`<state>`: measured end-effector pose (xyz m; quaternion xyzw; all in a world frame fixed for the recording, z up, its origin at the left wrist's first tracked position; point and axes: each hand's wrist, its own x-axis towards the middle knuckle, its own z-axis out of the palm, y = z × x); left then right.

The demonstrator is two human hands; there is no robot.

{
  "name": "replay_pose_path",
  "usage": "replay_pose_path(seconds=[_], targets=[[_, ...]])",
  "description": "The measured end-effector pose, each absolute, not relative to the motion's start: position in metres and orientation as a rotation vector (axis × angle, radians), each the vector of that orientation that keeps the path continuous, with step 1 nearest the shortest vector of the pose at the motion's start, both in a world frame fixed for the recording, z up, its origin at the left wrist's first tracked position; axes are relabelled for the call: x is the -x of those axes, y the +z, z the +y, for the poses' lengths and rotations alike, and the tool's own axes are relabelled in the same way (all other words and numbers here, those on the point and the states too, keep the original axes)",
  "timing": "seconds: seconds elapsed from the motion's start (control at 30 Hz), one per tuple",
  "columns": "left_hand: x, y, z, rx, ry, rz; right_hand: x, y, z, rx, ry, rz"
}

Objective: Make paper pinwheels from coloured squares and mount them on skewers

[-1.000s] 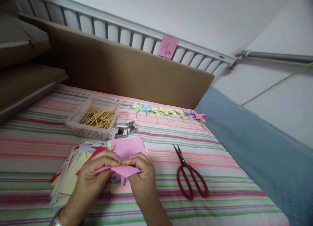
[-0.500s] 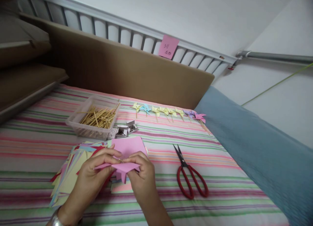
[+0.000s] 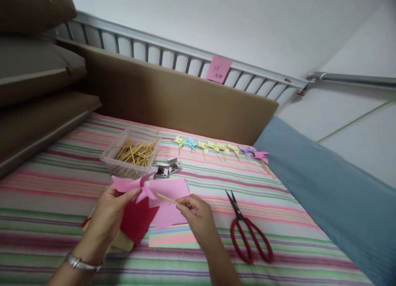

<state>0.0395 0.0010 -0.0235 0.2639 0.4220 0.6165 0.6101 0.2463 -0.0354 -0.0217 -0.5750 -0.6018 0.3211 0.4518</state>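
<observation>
A pink paper pinwheel (image 3: 145, 191) is pinched between the thumb and fingers of my left hand (image 3: 113, 207), its blades folded and curled. My right hand (image 3: 196, 213) pinches the far end of a thin wooden stick (image 3: 166, 198), which runs left to the pinwheel. Whether the stick is fixed to the paper, I cannot tell. Under my hands lie a pink paper sheet (image 3: 173, 213), a red paper piece (image 3: 137, 222) and a fan of coloured sheets (image 3: 173, 238). My left forearm partly hides the cut paper pile.
Red-handled scissors (image 3: 249, 232) lie to the right, blades slightly apart. A clear plastic box (image 3: 108, 160) of wooden sticks stands behind my left hand, beside small open boxes (image 3: 162, 170) of metal bits. Several finished pinwheels (image 3: 213, 146) line the back, before a brown board (image 3: 173, 100).
Both hands were together on the pink paper; now my right hand has moved away to the right, holding the stick's end. The pinwheel has turned and risen to the left. The camera view has shifted.
</observation>
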Motion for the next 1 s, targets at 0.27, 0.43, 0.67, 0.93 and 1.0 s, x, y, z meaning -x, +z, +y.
replay_pose_path(seconds=[0.27, 0.43, 0.67, 0.93, 1.0], targets=[[-0.038, -0.018, -0.002, -0.567, 1.384, 0.955, -0.250, -0.031, -0.032, 1.519, 0.721, -1.547], [-0.038, -0.014, -0.001, -0.595, 1.340, 0.916, -0.248, -0.036, -0.029, 1.553, 0.824, -1.399], [-0.034, -0.011, -0.001, -0.660, 1.344, 0.849, -0.245, -0.033, -0.031, 1.571, 0.924, -1.309], [-0.034, -0.015, 0.001, -0.572, 1.346, 0.907, -0.247, -0.032, -0.030, 1.534, 1.030, -1.163], [-0.032, -0.017, 0.003, -0.579, 1.363, 0.939, -0.248, -0.032, -0.029, 1.495, 1.112, -1.061]])
